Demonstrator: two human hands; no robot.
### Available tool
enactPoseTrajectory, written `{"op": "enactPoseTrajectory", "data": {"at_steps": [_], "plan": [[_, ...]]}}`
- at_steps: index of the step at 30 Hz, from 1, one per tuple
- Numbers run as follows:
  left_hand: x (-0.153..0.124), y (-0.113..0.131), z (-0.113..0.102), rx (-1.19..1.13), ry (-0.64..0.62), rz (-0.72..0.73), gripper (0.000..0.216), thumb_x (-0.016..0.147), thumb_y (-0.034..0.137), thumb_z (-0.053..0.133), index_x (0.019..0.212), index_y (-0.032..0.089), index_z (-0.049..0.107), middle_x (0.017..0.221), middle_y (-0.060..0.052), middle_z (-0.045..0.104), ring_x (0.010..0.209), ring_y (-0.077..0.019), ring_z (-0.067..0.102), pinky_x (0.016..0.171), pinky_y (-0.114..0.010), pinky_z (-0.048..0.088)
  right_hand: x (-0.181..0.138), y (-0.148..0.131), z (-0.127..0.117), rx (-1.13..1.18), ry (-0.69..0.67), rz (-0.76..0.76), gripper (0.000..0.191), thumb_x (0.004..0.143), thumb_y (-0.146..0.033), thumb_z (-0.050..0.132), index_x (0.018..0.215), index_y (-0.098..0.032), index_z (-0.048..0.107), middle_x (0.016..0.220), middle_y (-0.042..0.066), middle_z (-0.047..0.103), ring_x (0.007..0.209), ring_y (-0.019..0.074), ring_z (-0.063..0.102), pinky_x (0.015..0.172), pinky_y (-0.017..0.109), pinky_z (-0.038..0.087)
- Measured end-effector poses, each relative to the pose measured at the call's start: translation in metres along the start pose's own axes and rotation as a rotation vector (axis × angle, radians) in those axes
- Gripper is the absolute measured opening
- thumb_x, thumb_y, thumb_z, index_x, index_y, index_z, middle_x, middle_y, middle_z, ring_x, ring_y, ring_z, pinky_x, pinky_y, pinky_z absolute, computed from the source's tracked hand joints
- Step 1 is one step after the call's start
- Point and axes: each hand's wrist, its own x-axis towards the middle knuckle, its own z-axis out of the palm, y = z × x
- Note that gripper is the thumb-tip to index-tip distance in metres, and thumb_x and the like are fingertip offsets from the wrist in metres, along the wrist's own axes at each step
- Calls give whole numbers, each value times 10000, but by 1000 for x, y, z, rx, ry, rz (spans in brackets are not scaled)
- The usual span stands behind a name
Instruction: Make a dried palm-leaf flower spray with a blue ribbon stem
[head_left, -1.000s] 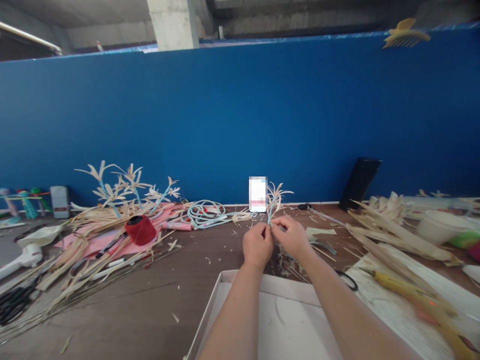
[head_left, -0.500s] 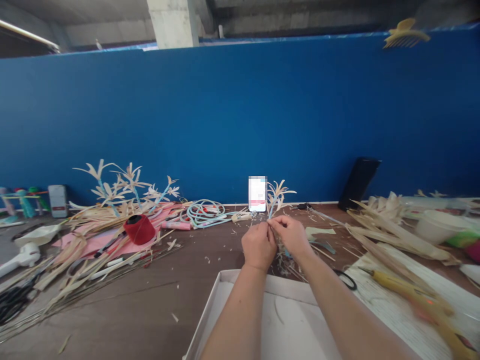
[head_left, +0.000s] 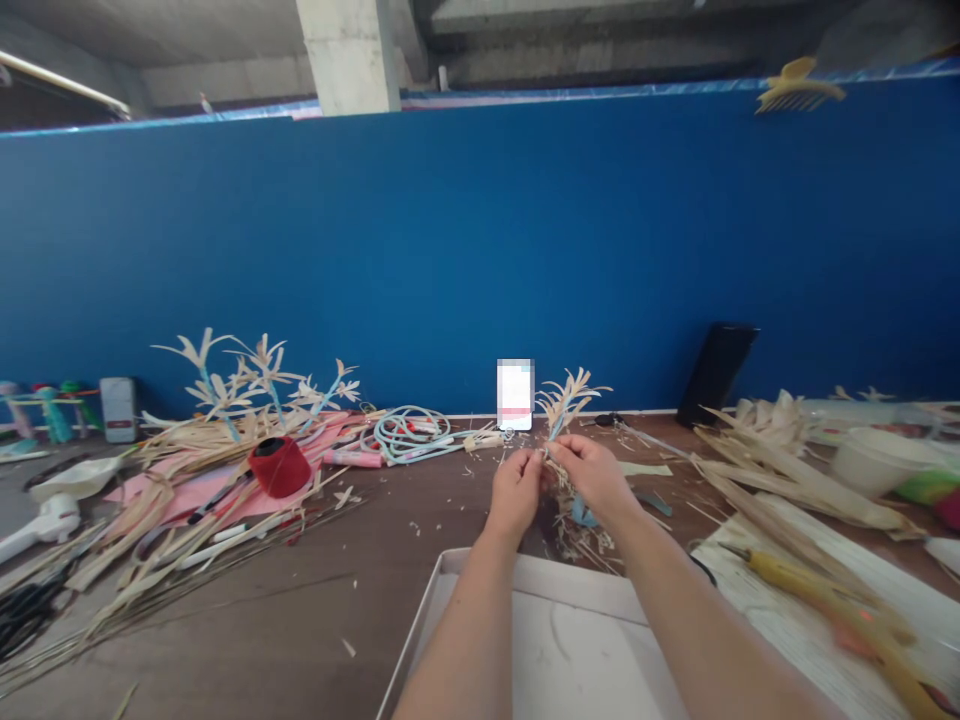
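A husk flower (head_left: 574,393) with narrow cream petals and a pale blue stem rises upright, leaning a little right, from between my fingertips. My right hand (head_left: 594,478) pinches the stem just under the petals. Thumb and fingers of my left hand (head_left: 516,490) are closed at the lower end of the stem, close against the right fingertips; the exact grip there is hidden. Below my hands lie a scatter of straw scraps (head_left: 574,530) and a curl of blue strip (head_left: 583,511).
A white box lid (head_left: 577,578) lies under my forearms. Finished husk flowers (head_left: 259,375), a red thread spool (head_left: 280,467) and coiled blue cord (head_left: 409,432) are left. A phone (head_left: 514,395) stands ahead. On the right are a yellow glue gun (head_left: 832,600) and dried husks (head_left: 817,480).
The flower has tipped further right and its petals have turned. My left hand has rolled, showing more of its thumb side, and both hands sit slightly lower in view.
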Motion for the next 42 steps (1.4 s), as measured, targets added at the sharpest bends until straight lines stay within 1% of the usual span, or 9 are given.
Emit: {"op": "enactPoseTrajectory", "data": {"at_steps": [3,6,13,16,22,26,30,35,42], "plan": [[3,-2,-2,-246,-60,-97,281,781,419,497,735,151,566,620,-7,589,511,-84,473,502,-195,366,-1,0,0,52,-59,-29,308,707,-469,550,711,-171,628,598,-11,598,561,121,504,553,236,388],[3,-3,-3,-374,-65,-136,272,731,409,573,745,137,578,632,-6,587,510,-66,463,499,-177,351,-1,0,1,127,-99,-28,307,694,-475,566,736,-177,630,594,-14,597,548,118,508,551,237,395],[4,-7,-4,-468,-84,-164,238,682,359,636,758,141,581,642,1,585,529,-66,465,527,-184,359,-2,-2,0,90,-77,-30,303,693,-458,575,772,-175,648,689,11,634,642,144,546,612,249,418],[5,-6,-3,-361,-21,-103,195,684,329,629,735,144,591,632,5,595,566,-81,492,556,-191,364,-2,-3,0,43,-40,-40,292,695,-450,572,745,-176,657,697,13,644,673,152,553,638,251,416],[4,0,-2,-125,81,1,160,708,307,583,704,149,605,652,-2,614,636,-119,536,638,-228,399,-7,-7,3,-162,82,-58,304,687,-464,556,671,-174,644,588,12,610,574,152,520,557,258,383],[2,1,0,121,162,79,158,747,286,526,691,166,613,650,2,605,620,-120,506,621,-230,380,-8,-6,11,-276,179,-151,228,707,-392,534,662,-192,636,682,27,637,648,165,547,625,270,391],[-2,0,2,358,255,165,153,778,260,490,729,196,621,701,-12,602,670,-137,498,643,-241,360,-9,-3,17,-321,200,-196,212,731,-368,508,681,-199,625,719,39,628,681,174,546,652,281,392],[-6,5,3,589,322,299,196,815,246,448,700,200,599,690,-51,582,705,-170,488,652,-262,337,-12,-8,18,-256,164,-207,311,770,-444,473,681,-189,629,715,55,637,695,181,551,667,286,394],[-9,7,7,795,358,384,238,846,225,395,720,188,594,725,-77,601,738,-185,489,680,-276,331,-8,-7,20,-17,120,22,354,684,-499,555,707,-159,651,646,43,645,604,166,538,582,271,401]]}}
